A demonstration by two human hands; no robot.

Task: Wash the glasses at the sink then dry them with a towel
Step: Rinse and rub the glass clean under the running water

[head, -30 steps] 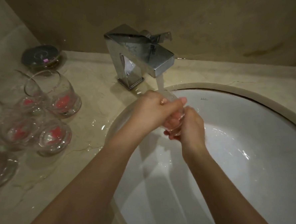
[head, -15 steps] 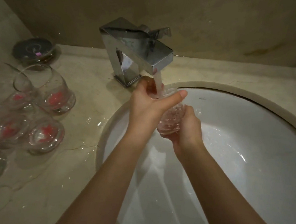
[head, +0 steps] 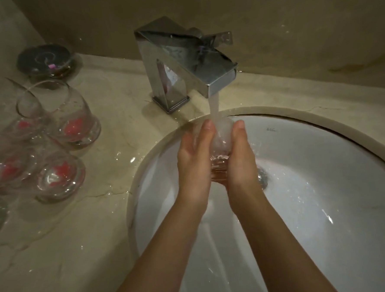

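Observation:
A small clear glass (head: 220,149) sits between my two hands over the white sink (head: 324,183), mouth up under the water stream (head: 214,104). My left hand (head: 193,161) wraps its left side and my right hand (head: 240,158) wraps its right side; most of the glass is hidden by them. Water fills the glass and spills over. Several more clear glasses with red marks at the base stand on the wet counter at the left, one at the back (head: 73,121) and one nearer (head: 58,176).
A square chrome faucet (head: 182,65) stands behind the basin, running. A dark round dish (head: 45,59) sits at the back left corner. The beige marble counter (head: 69,255) is wet with puddles. The drain (head: 263,178) lies just right of my hands.
My left hand has come off the top of the glass and now lies along its left side. The glass stands upright between both hands under the stream.

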